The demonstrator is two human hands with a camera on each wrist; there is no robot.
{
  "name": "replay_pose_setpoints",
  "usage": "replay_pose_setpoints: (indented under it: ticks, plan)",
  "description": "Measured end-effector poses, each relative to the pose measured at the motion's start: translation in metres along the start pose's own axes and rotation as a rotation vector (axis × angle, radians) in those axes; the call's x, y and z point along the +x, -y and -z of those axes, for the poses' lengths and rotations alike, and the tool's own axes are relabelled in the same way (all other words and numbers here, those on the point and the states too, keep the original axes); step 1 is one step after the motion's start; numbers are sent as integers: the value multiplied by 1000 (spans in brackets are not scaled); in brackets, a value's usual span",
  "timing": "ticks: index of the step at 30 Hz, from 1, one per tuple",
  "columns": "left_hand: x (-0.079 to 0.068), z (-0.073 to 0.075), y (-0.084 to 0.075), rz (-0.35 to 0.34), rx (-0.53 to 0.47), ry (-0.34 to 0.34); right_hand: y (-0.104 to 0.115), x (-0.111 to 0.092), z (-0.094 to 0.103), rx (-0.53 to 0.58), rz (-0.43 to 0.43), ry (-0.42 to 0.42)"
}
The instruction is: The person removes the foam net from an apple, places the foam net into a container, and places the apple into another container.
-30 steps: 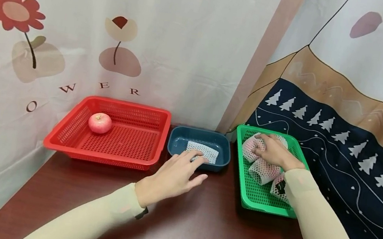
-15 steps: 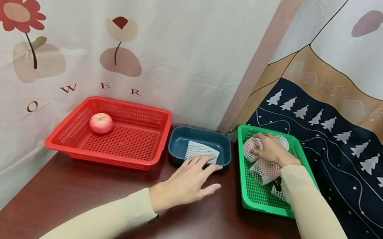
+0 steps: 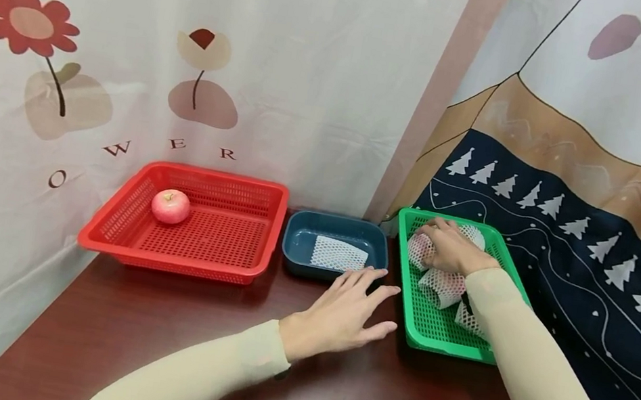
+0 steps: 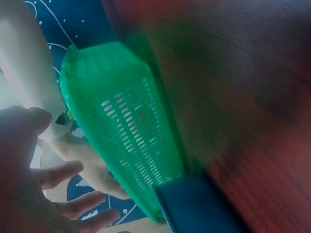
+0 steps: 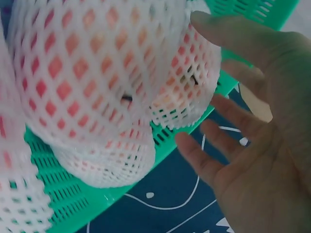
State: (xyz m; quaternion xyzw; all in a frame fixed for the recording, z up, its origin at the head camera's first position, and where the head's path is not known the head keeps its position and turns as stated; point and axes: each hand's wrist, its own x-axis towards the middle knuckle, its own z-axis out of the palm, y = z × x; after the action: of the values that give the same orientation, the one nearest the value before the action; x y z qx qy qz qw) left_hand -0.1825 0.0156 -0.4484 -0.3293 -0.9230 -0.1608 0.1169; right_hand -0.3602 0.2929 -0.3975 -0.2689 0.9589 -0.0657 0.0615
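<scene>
My right hand is inside the green basket, over an apple in a white foam net. In the right wrist view, its thumb and fingers are spread at the side of a netted apple, with the thumb tip overlapping the net. More netted apples lie against it. My left hand hovers over the table, fingers spread and holding nothing, between the blue tray and the green basket. In the left wrist view, its fingers point towards the basket's side wall.
A bare red apple sits in the red basket at the left. An empty white foam net lies in the blue tray. Printed curtains rise behind the brown table.
My left hand has moved right, from the front of the blue tray towards the green basket. My right hand has shifted slightly left over the netted apple.
</scene>
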Motion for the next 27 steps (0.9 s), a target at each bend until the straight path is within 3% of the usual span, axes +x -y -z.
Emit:
replay_pose_setpoints:
  ticks: [9, 27]
  plan:
    - [10, -13, -9, -7, 15, 10, -4, 6, 1, -116, 82, 44]
    - [26, -35, -21, 27, 8, 54, 0, 16, -10, -124, 29, 103]
